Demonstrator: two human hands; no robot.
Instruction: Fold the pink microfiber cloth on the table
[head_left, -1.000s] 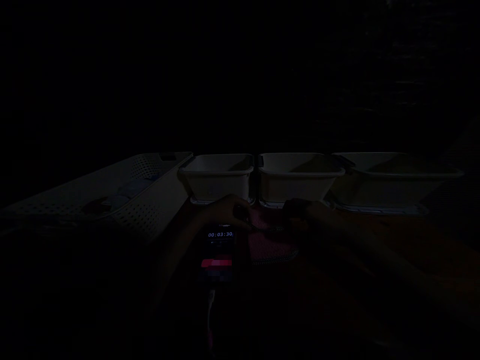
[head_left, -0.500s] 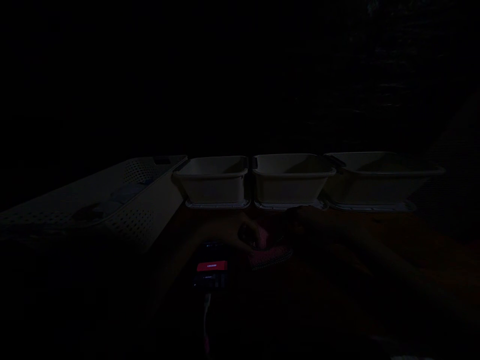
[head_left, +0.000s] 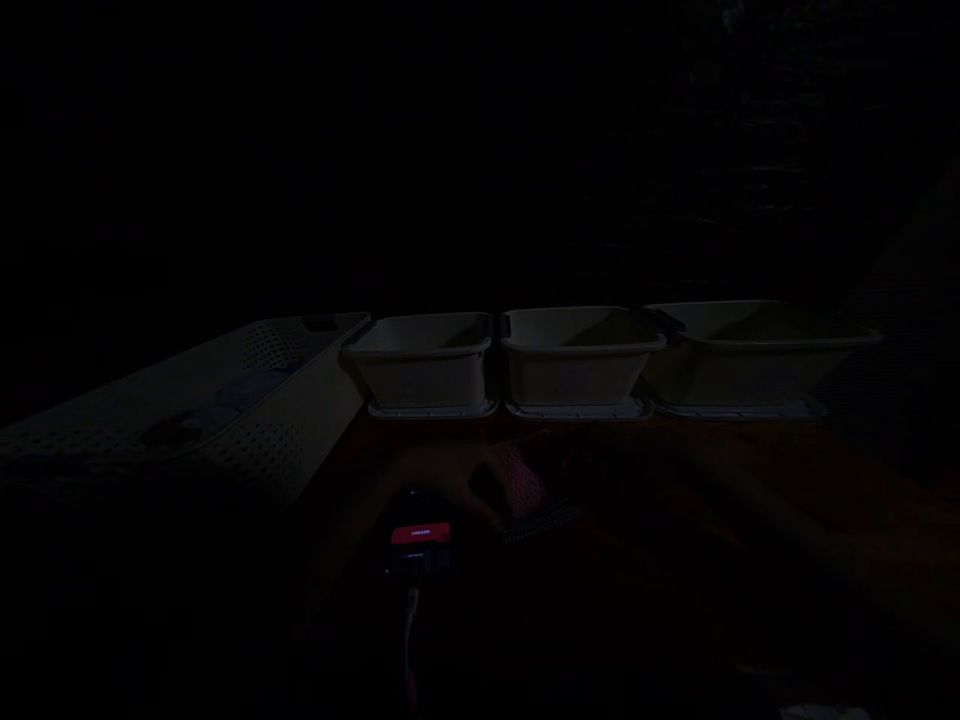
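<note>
Very low light; detail was poor throughout. The left hand (head_left: 442,480) lay on the near-centre tabletop (head_left: 750,500), its grip curled over the left edge of a small pink knitted cloth (head_left: 529,490); whether the grip was actually pinching the cloth or merely resting on it could not be told. The right hand (head_left: 622,460) came in from the right along the forearm and met the cloth's far right side; its grip was lost in shadow, so clenched or released could not be told either.

The cloth sat flat on the tabletop between the two hands, a paler fringe or edging visible along its near edge (the only part catching light).

Just near-left of the cloth, touching or almost touching the left hand, lay a phone (head_left: 418,545) with a lit screen showing a red bar; a pale cable (head_left: 409,620) ran from its near end toward the viewer.

Farther back, three white tubs stood in a row, rims close together: the left tub (head_left: 420,375), the middle tub (head_left: 577,370), and the right tub (head_left: 750,360). All three appeared open-topped; contents not discernible. To the left of the row, a long perforated white basket (head_left: 255,440) extended toward the near left, with some dark items inside that were too dim to identify.
</note>
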